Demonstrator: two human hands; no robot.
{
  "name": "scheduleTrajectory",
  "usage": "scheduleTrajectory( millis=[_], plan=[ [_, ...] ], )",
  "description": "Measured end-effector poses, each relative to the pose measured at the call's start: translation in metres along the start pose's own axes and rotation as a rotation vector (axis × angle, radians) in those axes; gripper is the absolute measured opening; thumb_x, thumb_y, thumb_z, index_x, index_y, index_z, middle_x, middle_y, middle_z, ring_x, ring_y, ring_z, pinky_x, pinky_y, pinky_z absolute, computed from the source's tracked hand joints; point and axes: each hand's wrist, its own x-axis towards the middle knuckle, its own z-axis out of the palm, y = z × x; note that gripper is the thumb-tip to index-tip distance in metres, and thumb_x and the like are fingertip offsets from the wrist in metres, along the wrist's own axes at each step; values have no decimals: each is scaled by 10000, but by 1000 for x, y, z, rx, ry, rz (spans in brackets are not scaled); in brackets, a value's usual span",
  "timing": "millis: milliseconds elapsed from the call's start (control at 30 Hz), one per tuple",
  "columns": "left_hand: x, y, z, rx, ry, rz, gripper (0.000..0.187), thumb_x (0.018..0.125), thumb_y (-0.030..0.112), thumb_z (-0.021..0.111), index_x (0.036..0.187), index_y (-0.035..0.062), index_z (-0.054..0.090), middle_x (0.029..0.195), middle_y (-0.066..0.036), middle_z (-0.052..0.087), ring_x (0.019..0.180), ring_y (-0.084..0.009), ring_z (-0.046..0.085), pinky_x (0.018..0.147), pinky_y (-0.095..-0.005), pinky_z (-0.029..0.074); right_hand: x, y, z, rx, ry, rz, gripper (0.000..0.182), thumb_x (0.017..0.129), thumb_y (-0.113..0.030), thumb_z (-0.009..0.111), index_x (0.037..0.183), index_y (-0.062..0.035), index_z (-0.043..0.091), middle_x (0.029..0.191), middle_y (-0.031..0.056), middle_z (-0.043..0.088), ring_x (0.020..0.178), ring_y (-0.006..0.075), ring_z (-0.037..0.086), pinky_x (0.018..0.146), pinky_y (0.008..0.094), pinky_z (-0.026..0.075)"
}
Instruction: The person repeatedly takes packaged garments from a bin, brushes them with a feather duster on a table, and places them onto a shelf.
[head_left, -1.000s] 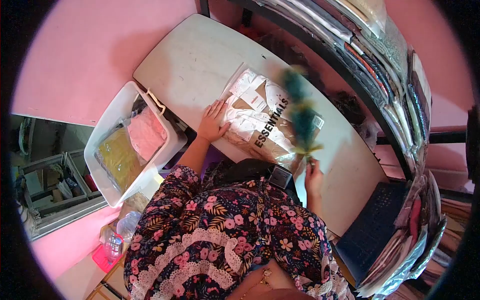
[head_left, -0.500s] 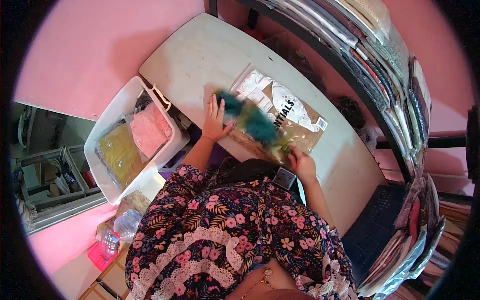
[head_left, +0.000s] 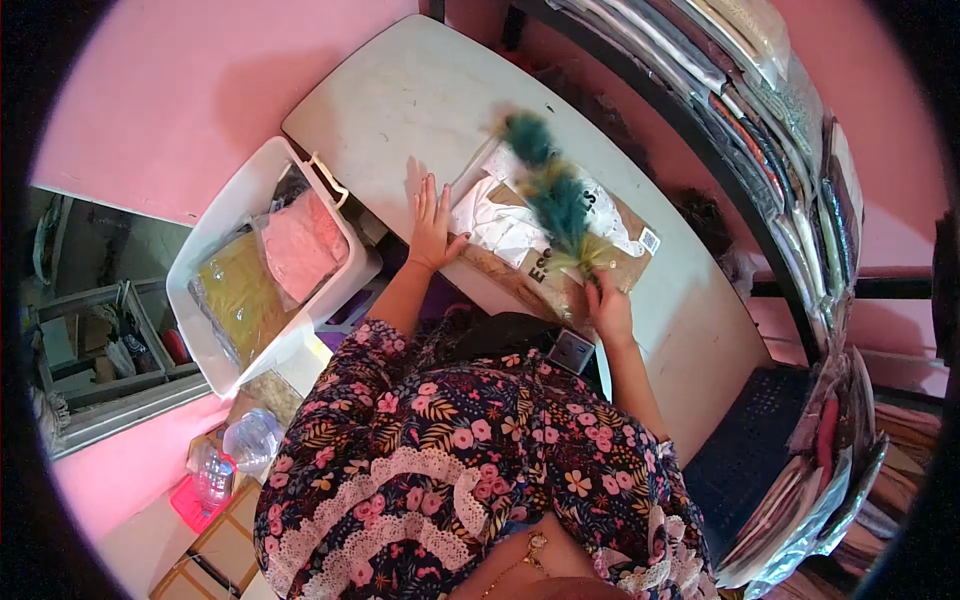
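Observation:
A fluffy green and yellow feather duster is held by its near end in my right hand, its fingers closed. It lies slantwise over a clear plastic package, blurred by motion. Inside the package is a folded brown and white garment with black lettering, partly hidden by the duster. My left hand is flat with fingers spread at the package's left edge, holding nothing.
Left of the table stands a white plastic bin with bagged pink and yellow-green clothes. A rack of bagged garments curves along the right. Clear plastic bottles stand at lower left.
The feather duster has swung from the left side of the package up and to the right, uncovering the white cloth and more lettering. My left hand stays almost in place.

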Motion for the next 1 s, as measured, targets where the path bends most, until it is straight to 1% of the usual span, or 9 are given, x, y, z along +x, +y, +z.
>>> scheduleTrajectory(
  millis=[100, 267, 333, 400, 533, 667, 733, 867, 1000],
  plan=[
    [-4, 2, -2, -51, 216, -141, 860, 822, 523, 466, 1412, -25, 161, 1458, -296, 72, 1355, -442, 85, 1074, -535, 86, -32, 17, -1, 25, -131, -522, 293, 838, -194, 586, 1113, -103, 540, 1077, 128, 611, 846, 350, 617, 671, 392, 518],
    [13, 23, -19, -160, 302, -145, 827, 815, 455, 497, 1412, -18, 173, 1460, -290, 78, 1360, -430, 85, 1074, -546, 49, -78, 85, -7, -23, -56, -345, 321, 839, -183, 592, 1139, -84, 536, 1020, 159, 627, 847, 349, 625, 681, 372, 523],
    [19, 24, -15, -49, -27, -54, 804, 801, 420, 528, 1408, -1, 209, 1464, -262, 117, 1360, -415, 110, 1070, -560, 55, -96, 106, 8, 18, 78, -216, 323, 845, -179, 590, 1146, -77, 533, 992, 174, 632, 838, 352, 628, 676, 368, 523],
    [18, 25, -12, -22, -116, -40, 767, 803, 408, 541, 1404, 33, 246, 1470, -209, 163, 1361, -377, 146, 1078, -545, 78, -110, 108, 18, 185, 233, 43, 305, 867, -181, 572, 1145, -62, 532, 943, 194, 636, 831, 353, 635, 677, 377, 517],
    [5, 17, -2, 152, -324, 9, 729, 797, 371, 559, 1397, 63, 282, 1459, -157, 238, 1359, -315, 199, 1093, -506, 109, -118, 93, 17, 74, 110, -198, 289, 873, -165, 553, 1140, -55, 533, 918, 202, 641, 816, 373, 633, 690, 401, 510],
    [6, 14, 3, 161, -293, 20, 701, 796, 350, 563, 1385, 66, 311, 1435, -149, 296, 1343, -299, 245, 1096, -479, 136, -88, 105, 20, 231, 247, 164, 281, 864, -158, 555, 1129, -64, 538, 947, 200, 635, 818, 373, 627, 681, 417, 507],
    [7, 17, 1, 167, -304, 19, 698, 798, 351, 560, 1385, 67, 311, 1434, -149, 297, 1343, -295, 246, 1095, -476, 142, -75, 82, 10, 262, 278, 157, 270, 860, -155, 555, 1114, -62, 539, 934, 207, 633, 818, 379, 623, 677, 425, 504],
    [4, 12, 4, 228, -346, 20, 689, 801, 348, 559, 1384, 73, 315, 1427, -149, 310, 1338, -284, 257, 1092, -465, 158, -55, 52, -1, 51, 71, -263, 289, 836, -186, 592, 1109, -105, 544, 872, 203, 633, 776, 382, 617, 658, 443, 502],
    [11, 24, -2, 182, -292, 9, 682, 801, 343, 557, 1382, 77, 321, 1416, -154, 326, 1331, -285, 270, 1090, -461, 167, -14, 29, -5, -2, 132, -97, 277, 830, -202, 591, 1092, -123, 551, 842, 198, 635, 746, 384, 616, 649, 449, 502]
  ],
)
